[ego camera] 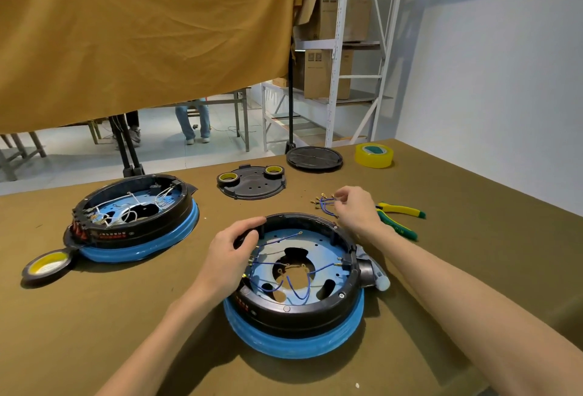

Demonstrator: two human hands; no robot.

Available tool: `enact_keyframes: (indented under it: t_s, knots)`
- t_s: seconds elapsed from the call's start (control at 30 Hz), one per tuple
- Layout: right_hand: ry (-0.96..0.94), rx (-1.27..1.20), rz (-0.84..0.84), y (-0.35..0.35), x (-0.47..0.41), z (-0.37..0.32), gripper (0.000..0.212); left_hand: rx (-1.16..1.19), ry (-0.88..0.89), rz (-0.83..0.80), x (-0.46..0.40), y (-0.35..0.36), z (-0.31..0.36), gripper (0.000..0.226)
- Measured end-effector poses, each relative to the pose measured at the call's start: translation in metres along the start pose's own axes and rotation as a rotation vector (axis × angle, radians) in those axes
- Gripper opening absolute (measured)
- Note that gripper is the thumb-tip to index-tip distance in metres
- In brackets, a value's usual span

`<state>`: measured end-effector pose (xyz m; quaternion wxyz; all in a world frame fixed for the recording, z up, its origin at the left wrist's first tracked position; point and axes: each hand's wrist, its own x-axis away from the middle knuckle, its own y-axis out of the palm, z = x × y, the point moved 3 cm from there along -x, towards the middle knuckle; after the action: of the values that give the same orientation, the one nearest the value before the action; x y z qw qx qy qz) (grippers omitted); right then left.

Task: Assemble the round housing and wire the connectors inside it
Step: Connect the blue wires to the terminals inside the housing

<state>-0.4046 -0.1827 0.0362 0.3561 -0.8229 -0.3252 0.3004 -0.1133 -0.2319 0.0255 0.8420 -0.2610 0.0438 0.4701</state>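
The round housing (pixel 293 298) sits nearest, black ring on a blue base, at the counter's (pixel 94 316) 6 o'clock. The left hand (pixel 232 252) curls over its 9 o'clock rim, likely to steady it. The right hand (pixel 358 208) pinches loose blue wires (pixel 325 204) at 1 o'clock, probably the next to fit. Pliers (pixel 400 214) lie beside. Olive cloth counter; shelving (pixel 340 48) behind.

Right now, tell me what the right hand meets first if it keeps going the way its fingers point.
The right hand reaches left; its fingers already touch the loose blue wires. Beyond them lies bare table.
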Motion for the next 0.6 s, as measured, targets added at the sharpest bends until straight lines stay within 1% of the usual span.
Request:
enact_keyframes:
  t_s: [0.07,0.1,0.17,0.2,0.3,0.37,0.47,0.6]
  knots:
    - [-0.008,0.212,-0.081,0.008,-0.01,0.008,0.042,0.005,-0.015,-0.007,-0.001,0.0,-0.001,0.035]
    - [-0.028,0.286,-0.13,0.012,-0.014,0.009,0.043,0.002,-0.015,-0.009,-0.001,0.001,-0.002,0.035]
    - [-0.078,0.37,-0.217,0.021,-0.02,0.007,0.036,-0.014,-0.013,-0.009,-0.003,0.001,-0.003,0.036]
    - [-0.095,0.394,-0.228,0.024,-0.022,0.006,0.03,-0.017,-0.012,-0.01,-0.004,0.002,-0.003,0.036]
    - [-0.085,0.415,-0.15,0.03,-0.027,0.005,0.02,-0.006,-0.017,-0.018,-0.004,0.002,-0.003,0.036]
    - [-0.042,0.377,-0.148,0.032,-0.03,0.005,0.018,-0.006,-0.021,-0.021,-0.005,0.002,-0.004,0.036]
    - [0.013,0.248,-0.198,0.034,-0.031,0.011,0.016,-0.004,-0.024,-0.023,-0.006,0.003,-0.005,0.036]
    - [0.017,0.002,-0.124,0.03,-0.026,0.016,0.012,0.005,-0.035,-0.024,-0.006,0.003,-0.006,0.035]
